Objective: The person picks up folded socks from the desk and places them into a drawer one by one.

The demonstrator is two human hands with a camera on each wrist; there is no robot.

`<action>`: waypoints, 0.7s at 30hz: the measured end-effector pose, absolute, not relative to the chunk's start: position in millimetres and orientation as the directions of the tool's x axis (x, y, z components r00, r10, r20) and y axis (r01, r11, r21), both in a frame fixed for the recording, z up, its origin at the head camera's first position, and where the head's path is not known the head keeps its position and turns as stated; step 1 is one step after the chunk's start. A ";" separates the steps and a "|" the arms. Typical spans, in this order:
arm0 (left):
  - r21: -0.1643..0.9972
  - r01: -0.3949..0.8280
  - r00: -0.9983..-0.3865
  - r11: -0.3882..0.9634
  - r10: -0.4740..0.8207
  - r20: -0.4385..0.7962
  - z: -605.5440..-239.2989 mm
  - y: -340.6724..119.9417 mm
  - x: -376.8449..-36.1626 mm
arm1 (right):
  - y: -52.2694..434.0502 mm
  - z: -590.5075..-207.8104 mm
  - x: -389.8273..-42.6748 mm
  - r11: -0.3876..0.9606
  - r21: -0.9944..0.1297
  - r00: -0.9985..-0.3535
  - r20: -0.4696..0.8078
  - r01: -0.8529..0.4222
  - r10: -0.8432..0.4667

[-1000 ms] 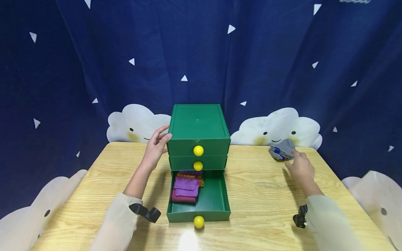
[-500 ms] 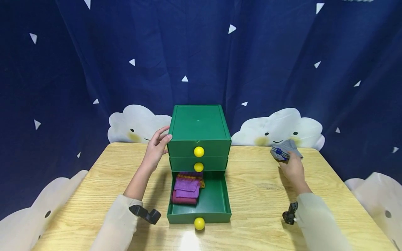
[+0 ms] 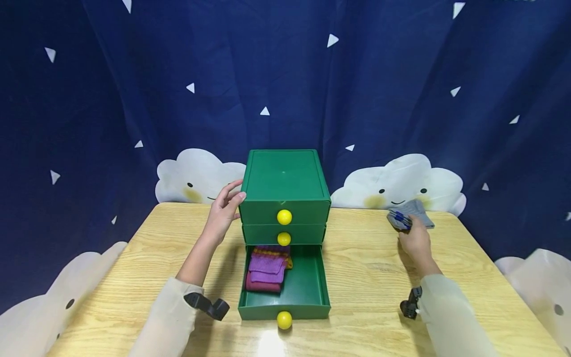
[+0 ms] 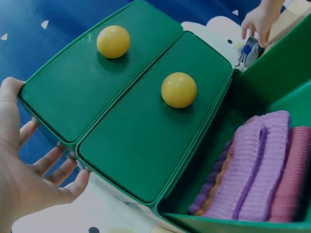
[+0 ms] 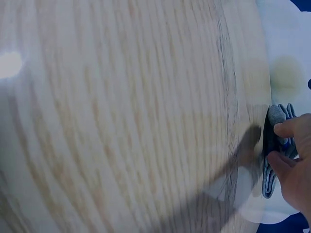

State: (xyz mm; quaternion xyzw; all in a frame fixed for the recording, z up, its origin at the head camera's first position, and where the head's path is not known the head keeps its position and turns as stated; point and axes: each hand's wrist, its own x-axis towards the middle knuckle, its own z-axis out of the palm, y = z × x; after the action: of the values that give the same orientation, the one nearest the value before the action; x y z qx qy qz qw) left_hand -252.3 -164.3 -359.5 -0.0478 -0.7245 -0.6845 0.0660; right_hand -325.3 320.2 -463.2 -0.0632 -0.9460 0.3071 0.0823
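Note:
At the back right of the table, my right hand (image 3: 416, 240) pinches folded grey socks (image 3: 424, 214) with blue stripes. In the right wrist view, thumb and fingers close on the folded grey socks (image 5: 268, 187). My left hand (image 3: 220, 213) rests against the upper left side of a green drawer cabinet (image 3: 285, 178), its fingers spread along that side. The bottom drawer (image 3: 308, 285) is pulled out. In its left half lie folded purple ribbed socks (image 3: 267, 272) and a folded maroon knit (image 3: 263, 287); a purple and orange-yellow knit (image 3: 270, 252) lies behind them.
Two upper drawers of the cabinet are closed, each with a yellow ball knob (image 3: 284, 216). The wooden table (image 3: 366, 277) reaches back to a dark blue curtain (image 3: 214, 89) with white triangles and clouds. Black cameras sit on both wrists.
My right hand has moved left onto the grey socks and taken hold of them. The left hand stays at the cabinet. The whole view shifts slightly.

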 end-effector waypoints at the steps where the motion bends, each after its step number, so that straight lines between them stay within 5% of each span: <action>1: 0.985 0.160 -0.987 0.058 -0.022 0.162 -359.8 -164.3 -252.5 | 320.3 -463.8 -326.2 0.802 -0.594 -0.980 0.118 0.061 0.162; 13: 0.984 0.171 -0.985 0.051 -0.024 0.172 -360.2 -163.7 -253.8 | 317.5 -467.1 -327.5 0.764 -0.644 -0.981 0.123 0.035 0.149; 21: 0.984 0.168 -0.985 0.052 -0.025 0.170 -359.2 -163.8 -253.6 | 314.1 -469.0 -323.0 0.849 -0.528 -0.961 0.217 0.031 0.171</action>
State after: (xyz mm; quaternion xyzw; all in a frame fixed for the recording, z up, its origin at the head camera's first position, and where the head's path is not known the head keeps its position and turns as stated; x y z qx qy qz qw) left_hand -253.6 -163.8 -359.2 -0.0496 -0.7217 -0.6868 0.0705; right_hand -323.0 314.1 -469.0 -0.0529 -0.9527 0.2699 0.1291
